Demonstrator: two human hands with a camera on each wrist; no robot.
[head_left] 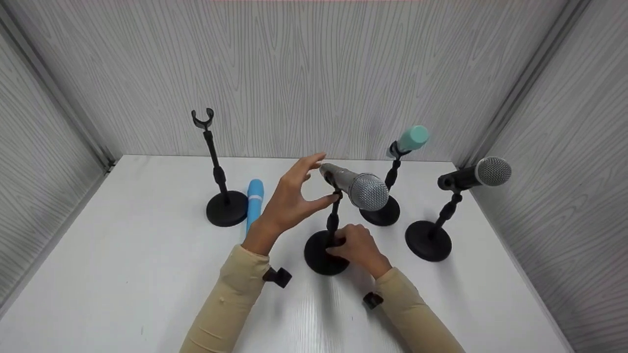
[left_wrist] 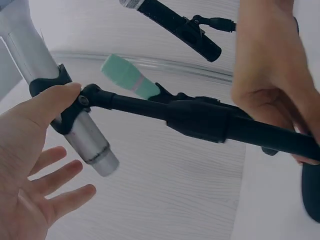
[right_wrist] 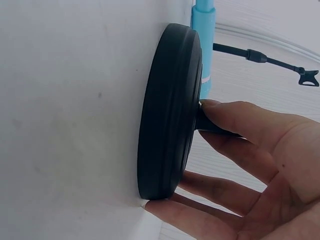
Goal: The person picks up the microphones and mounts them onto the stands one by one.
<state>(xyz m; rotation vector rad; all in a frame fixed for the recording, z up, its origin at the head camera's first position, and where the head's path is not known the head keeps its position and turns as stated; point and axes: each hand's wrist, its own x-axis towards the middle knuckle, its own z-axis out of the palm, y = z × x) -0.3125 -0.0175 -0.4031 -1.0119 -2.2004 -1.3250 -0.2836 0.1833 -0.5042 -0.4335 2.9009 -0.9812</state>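
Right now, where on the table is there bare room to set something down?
Widest: the left of the table, bordered by the blue microphone, empty stand and left sleeve. Also front right, between right sleeve and right wall. Crowded: centre to right, with left hand, right hand, silver microphone, teal microphone and black microphone.

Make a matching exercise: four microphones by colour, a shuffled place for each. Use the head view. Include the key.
Column one
1. black microphone
2. blue microphone
3. green microphone
4. silver microphone

Column two
A. lying on the table beside the bare stand
B. on the stand the right grip holds
C. on the rightmost stand
D. on the second stand from the right

Pairs: 1-C, 2-A, 3-D, 4-B
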